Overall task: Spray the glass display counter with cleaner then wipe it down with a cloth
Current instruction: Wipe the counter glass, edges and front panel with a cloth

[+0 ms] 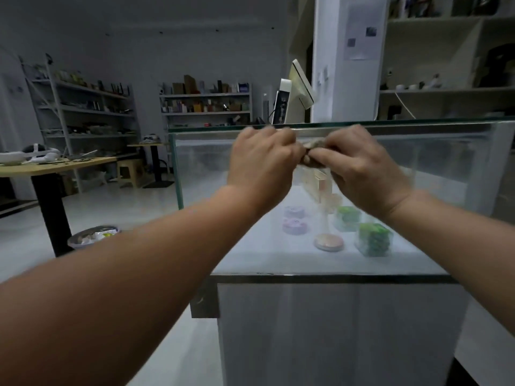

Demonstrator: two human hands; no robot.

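The glass display counter (434,277) stands straight ahead, its glass top stretching away from me. Above its middle, both my arms reach forward. A small brownish cloth (311,151), bunched up, sits between my hands. My left hand (259,165) grips its left end with curled fingers. My right hand (359,168) pinches its right end. Most of the cloth is hidden inside the two hands. No spray bottle is in view.
Inside the counter lie purple tins (294,224), green boxes (373,238), a round pink case (328,242) and pale boxes. A screen on a stand (295,93) rises behind it. A wooden table (53,168) and a bin (93,235) are at left.
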